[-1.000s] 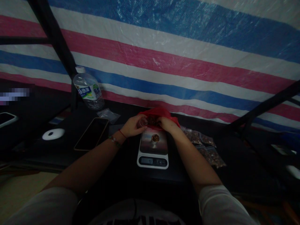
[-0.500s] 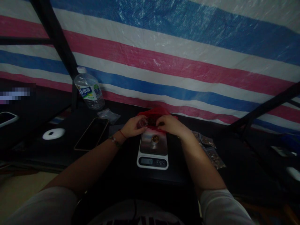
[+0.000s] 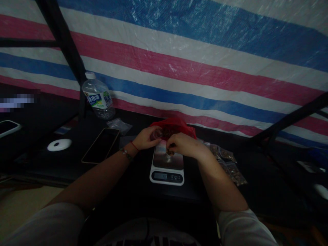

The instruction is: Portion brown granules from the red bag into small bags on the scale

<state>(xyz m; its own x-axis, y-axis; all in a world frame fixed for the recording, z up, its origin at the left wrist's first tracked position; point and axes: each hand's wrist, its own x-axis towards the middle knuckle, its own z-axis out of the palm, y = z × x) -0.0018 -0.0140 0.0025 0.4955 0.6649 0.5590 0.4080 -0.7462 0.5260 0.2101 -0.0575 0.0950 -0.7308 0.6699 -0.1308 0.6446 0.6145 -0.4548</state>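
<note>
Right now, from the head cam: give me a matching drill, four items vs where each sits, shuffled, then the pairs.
Items:
1. water bottle
2. phone
3. red bag
4. small filled packets

Places:
A. right of the scale, past the right hand
B. lying flat, left of the left hand
C. just behind the scale, at both hands
D. far left, against the striped tarp

Pairs: 1-D, 2-B, 3-C, 4-A
</note>
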